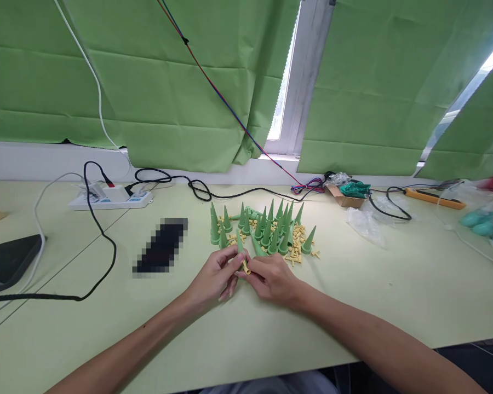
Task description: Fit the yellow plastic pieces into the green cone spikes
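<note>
My left hand (219, 273) is closed around a green cone-shaped spike (240, 243), whose tip points away from me. A small yellow tube fitting (246, 268) sits at the spike's near end, its round opening facing me. The fingers of my right hand (273, 276) are bent and pressed against this fitting from the right; part of their grip is hidden. Just beyond my hands, several green spikes (266, 234) stand upright on their wide bases. Small yellow fittings (298, 243) lie loose among them. One tilted green cone (257, 246) shows right behind my right hand.
On the left are a power strip (110, 197) with cables, a blurred dark rectangle (162, 246) and a black device (12, 262). A small cardboard box (345, 194), plastic bags (365, 224) and an orange-yellow tool (435, 198) lie at the back right of the table (353, 306).
</note>
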A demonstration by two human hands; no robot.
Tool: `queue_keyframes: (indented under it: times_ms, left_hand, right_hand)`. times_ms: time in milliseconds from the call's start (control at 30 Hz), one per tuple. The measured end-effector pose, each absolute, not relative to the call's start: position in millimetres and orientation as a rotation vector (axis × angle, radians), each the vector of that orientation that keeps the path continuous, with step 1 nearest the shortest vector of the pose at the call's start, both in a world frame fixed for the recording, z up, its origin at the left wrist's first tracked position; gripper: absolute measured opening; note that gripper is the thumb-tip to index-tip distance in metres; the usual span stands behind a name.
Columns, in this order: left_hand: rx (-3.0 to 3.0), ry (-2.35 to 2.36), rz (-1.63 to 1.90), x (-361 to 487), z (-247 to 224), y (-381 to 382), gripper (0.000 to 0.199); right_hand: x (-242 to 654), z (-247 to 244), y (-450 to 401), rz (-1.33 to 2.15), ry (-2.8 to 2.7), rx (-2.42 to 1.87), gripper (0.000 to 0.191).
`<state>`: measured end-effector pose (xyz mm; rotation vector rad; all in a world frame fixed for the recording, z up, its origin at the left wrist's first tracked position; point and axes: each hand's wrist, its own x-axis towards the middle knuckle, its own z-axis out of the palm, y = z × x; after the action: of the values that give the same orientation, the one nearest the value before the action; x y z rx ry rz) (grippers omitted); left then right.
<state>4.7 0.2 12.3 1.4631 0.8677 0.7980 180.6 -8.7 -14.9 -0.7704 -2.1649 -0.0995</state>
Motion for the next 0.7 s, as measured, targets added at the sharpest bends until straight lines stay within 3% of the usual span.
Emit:
queue_keyframes:
  times_ms: [700]
  left_hand:
    - [1.370,0.835,0.812,6.5,11.5,1.7,0.044]
  right_hand:
    - [179.6,-15.8,-9.3,-0.073,-2.157,-0.847,0.038]
